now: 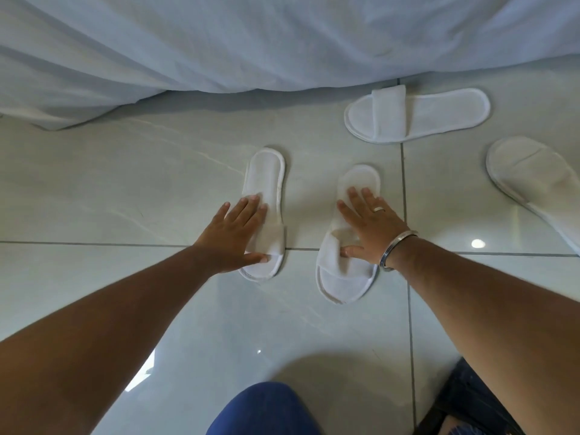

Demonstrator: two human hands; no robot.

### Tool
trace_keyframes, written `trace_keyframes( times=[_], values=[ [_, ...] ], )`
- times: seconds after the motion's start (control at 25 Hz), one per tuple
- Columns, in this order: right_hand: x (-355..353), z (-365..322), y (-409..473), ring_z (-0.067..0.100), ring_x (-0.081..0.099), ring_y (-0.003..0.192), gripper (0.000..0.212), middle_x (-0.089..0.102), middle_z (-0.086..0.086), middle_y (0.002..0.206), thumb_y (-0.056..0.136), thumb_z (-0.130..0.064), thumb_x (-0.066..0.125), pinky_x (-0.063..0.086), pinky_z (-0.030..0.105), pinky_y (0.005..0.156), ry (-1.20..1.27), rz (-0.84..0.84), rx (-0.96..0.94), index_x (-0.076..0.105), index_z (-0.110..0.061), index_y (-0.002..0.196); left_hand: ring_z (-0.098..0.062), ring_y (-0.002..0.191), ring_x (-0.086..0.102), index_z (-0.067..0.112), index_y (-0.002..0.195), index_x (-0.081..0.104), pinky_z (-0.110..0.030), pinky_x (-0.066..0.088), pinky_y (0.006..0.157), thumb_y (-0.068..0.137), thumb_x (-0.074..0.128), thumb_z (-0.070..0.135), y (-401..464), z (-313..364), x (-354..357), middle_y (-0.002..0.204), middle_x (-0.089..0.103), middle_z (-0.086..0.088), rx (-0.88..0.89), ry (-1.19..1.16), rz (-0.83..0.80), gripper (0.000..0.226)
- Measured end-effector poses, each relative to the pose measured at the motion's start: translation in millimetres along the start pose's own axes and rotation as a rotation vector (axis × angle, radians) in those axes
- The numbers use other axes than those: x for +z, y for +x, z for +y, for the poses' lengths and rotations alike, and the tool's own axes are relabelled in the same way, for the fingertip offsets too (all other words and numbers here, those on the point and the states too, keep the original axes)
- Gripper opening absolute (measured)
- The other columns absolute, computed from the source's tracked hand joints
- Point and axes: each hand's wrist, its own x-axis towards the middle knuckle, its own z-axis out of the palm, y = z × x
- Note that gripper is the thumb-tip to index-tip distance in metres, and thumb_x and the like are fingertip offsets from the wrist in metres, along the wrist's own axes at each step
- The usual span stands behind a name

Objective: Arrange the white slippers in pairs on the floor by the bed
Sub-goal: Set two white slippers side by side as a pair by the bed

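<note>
Several white slippers lie on the pale tiled floor below the bed's hanging sheet [219, 58]. My left hand [233, 235] rests flat on the left slipper [266, 177], fingers spread, thumb against its strap. My right hand [368, 227], wearing a ring and bangles, lies flat on the middle slipper [342, 277], thumb tucked at the strap. These two slippers point heels toward the bed, a gap between them. A third slipper [417, 114] lies sideways near the bed at the right. A fourth slipper [530, 177] lies sole-up at the far right.
The white sheet drapes to the floor along the top and left. Grout lines cross the glossy tiles [125, 189]. My blue-clad knee [260, 409] and a dark garment [470, 403] fill the bottom edge.
</note>
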Motion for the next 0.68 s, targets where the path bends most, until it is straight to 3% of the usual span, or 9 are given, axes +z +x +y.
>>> trace_keyframes(
  times=[0.08, 0.12, 0.16, 0.24, 0.32, 0.4, 0.52, 0.68],
  values=[
    [-7, -17, 11, 0.038, 0.012, 0.147, 0.096, 0.008, 0.016, 0.161, 0.075, -0.061, 0.064, 0.017, 0.048, 0.117, -0.004, 0.056, -0.05, 0.021, -0.019, 0.149, -0.024, 0.151, -0.011, 0.021, 0.155, -0.011, -0.051, 0.005, 0.123, 0.078, 0.034, 0.082, -3, -9, 0, 0.164, -0.015, -0.006, -0.02, -0.01, 0.011, 0.108],
    [-10, -25, 17, 0.04, 0.028, 0.14, 0.089, 0.024, 0.018, 0.157, 0.072, -0.058, 0.069, 0.029, 0.049, 0.11, -0.002, 0.131, -0.011, 0.035, -0.018, 0.144, -0.025, 0.151, -0.012, 0.019, 0.155, -0.009, -0.051, 0.004, 0.123, 0.078, 0.034, 0.082, -4, -14, -1, 0.164, -0.015, -0.007, -0.028, -0.006, 0.024, 0.108],
    [-15, -32, 23, 0.04, 0.045, 0.127, 0.079, 0.041, 0.02, 0.146, 0.069, -0.057, 0.071, 0.04, 0.048, 0.098, -0.004, 0.23, 0.063, 0.048, -0.017, 0.134, -0.027, 0.151, -0.012, 0.018, 0.155, -0.005, -0.051, 0.004, 0.123, 0.079, 0.034, 0.081, -4, -19, -2, 0.164, -0.013, -0.01, -0.034, 0.008, 0.044, 0.107],
    [-22, -42, 34, 0.037, 0.059, 0.098, 0.055, 0.059, 0.014, 0.118, 0.074, -0.056, 0.063, 0.042, 0.041, 0.077, -0.018, 0.346, 0.189, 0.061, -0.016, 0.112, -0.032, 0.151, -0.008, 0.015, 0.156, 0.005, -0.051, 0.005, 0.123, 0.081, 0.033, 0.08, -5, -27, -7, 0.165, -0.008, -0.014, -0.046, 0.041, 0.089, 0.103],
    [-24, -48, 45, 0.035, 0.058, 0.096, 0.05, 0.058, 0.01, 0.115, 0.081, -0.057, 0.048, 0.038, 0.04, 0.078, 0.003, 0.335, 0.164, 0.059, -0.022, 0.114, -0.032, 0.151, -0.005, 0.016, 0.156, 0.005, -0.05, 0.005, 0.123, 0.082, 0.033, 0.079, -10, -36, -10, 0.165, -0.007, -0.014, -0.095, -0.007, 0.072, 0.101],
    [-18, -50, 49, 0.035, 0.053, 0.113, 0.06, 0.049, 0.008, 0.135, 0.08, -0.063, 0.042, 0.037, 0.043, 0.087, -0.012, 0.282, 0.081, 0.046, -0.031, 0.131, -0.028, 0.152, -0.007, 0.018, 0.156, -0.004, -0.049, 0.003, 0.123, 0.083, 0.036, 0.078, -9, -41, -9, 0.165, -0.013, -0.01, -0.139, -0.065, -0.002, 0.103],
    [-13, -62, 58, 0.033, 0.028, 0.14, 0.08, 0.019, 0.009, 0.159, 0.077, -0.069, 0.044, 0.029, 0.046, 0.104, -0.034, 0.17, 0.01, 0.021, -0.037, 0.146, -0.025, 0.151, -0.012, 0.021, 0.154, -0.014, -0.051, -0.001, 0.123, 0.083, 0.04, 0.076, -4, -46, -8, 0.164, -0.02, -0.006, -0.155, -0.09, -0.034, 0.105],
    [-25, -81, 81, 0.035, 0.02, 0.141, 0.083, 0.01, 0.011, 0.159, 0.077, -0.068, 0.049, 0.026, 0.046, 0.107, -0.021, 0.115, 0.024, 0.013, -0.041, 0.147, -0.027, 0.151, -0.013, 0.019, 0.155, -0.012, -0.052, -0.003, 0.122, 0.082, 0.042, 0.076, 3, -53, -12, 0.164, -0.018, -0.008, -0.169, -0.061, -0.016, 0.107]
  ],
)
